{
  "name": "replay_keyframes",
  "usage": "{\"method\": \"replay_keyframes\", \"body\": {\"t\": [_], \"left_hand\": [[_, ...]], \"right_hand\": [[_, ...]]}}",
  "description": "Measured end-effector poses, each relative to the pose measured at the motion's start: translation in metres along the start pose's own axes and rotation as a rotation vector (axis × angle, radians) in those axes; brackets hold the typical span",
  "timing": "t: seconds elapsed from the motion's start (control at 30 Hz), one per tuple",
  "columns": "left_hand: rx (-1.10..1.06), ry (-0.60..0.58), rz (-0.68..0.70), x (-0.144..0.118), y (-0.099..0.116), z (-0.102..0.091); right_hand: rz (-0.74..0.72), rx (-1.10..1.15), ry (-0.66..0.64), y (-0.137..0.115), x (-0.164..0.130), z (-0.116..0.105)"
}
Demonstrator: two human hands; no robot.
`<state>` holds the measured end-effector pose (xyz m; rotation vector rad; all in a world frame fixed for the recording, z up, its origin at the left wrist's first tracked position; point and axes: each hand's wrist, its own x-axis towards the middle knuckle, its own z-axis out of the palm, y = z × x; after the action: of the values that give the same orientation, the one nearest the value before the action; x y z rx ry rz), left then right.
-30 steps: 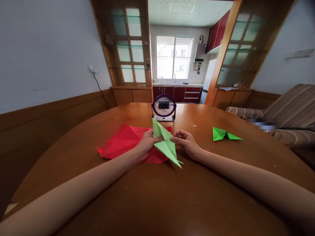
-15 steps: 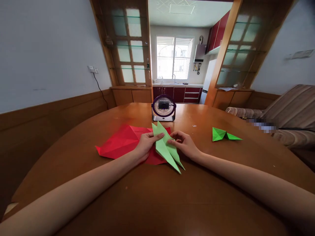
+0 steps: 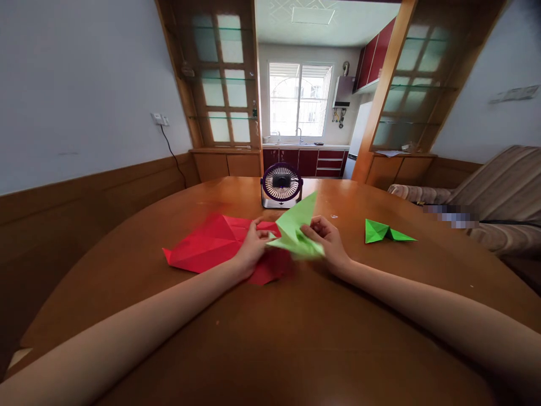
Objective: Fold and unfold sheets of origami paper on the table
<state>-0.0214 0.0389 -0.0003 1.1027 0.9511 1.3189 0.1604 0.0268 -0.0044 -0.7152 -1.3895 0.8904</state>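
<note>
A light green folded paper (image 3: 296, 225) is up off the table between my hands, its lower part smeared by motion. My right hand (image 3: 327, 242) is closed on its right side, thumb over the front. At the paper's left tip is my left hand (image 3: 254, 243), fingers pinched on the point. Beneath and behind the left hand lies a creased red sheet of paper (image 3: 211, 242), flat on the table and partly hidden by that hand. A bright green folded paper (image 3: 378, 231) rests apart, off to the right.
On the wooden table (image 3: 220, 344) a small purple fan (image 3: 281, 183) stands beyond the papers. A striped armchair (image 3: 502, 192) is at the right. Behind the table are glass-shelved cabinets (image 3: 224, 84) and a kitchen window (image 3: 300, 98).
The light green paper has turned: its two long points, which hung toward me, no longer do, and one corner now rises toward the fan. My right hand has shifted slightly right.
</note>
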Motion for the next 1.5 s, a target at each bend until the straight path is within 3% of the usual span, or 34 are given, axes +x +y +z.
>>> {"method": "replay_keyframes", "body": {"t": [0.07,0.13,0.2,0.27,0.43,0.63,0.77,0.9,1.0,1.33,1.5], "left_hand": [[0.094,-0.072,0.131,-0.003,0.001,0.001],[0.113,-0.221,0.206,-0.008,0.005,0.003],[0.067,-0.364,0.182,-0.013,0.011,0.006],[0.013,-0.423,0.144,-0.017,0.017,0.009],[0.060,-0.309,0.150,-0.021,0.028,0.016],[0.039,-0.122,0.128,-0.009,0.021,0.008],[0.007,-0.091,0.088,-0.003,0.020,0.004],[0.023,0.035,0.188,0.002,0.022,0.006],[0.118,0.117,0.282,0.004,0.021,0.005],[0.362,-0.041,0.435,-0.006,0.027,0.004],[0.352,-0.110,0.340,0.005,0.025,-0.004]], "right_hand": [[-0.024,0.018,0.007,0.002,0.003,-0.001],[-0.032,0.000,0.022,0.003,0.005,-0.003],[-0.027,-0.019,0.050,0.004,0.005,-0.004],[-0.032,-0.032,0.060,0.002,0.005,-0.004],[-0.070,-0.096,0.038,-0.006,0.001,-0.002],[-0.084,-0.099,-0.009,-0.003,-0.003,-0.003],[-0.076,-0.186,-0.076,0.002,-0.003,-0.007],[-0.152,-0.349,-0.183,0.002,-0.004,-0.008],[-0.220,-0.435,-0.184,0.000,-0.004,-0.007],[-0.148,-0.398,-0.039,-0.005,-0.006,-0.008],[-0.138,-0.481,-0.106,-0.006,-0.006,-0.008]]}}
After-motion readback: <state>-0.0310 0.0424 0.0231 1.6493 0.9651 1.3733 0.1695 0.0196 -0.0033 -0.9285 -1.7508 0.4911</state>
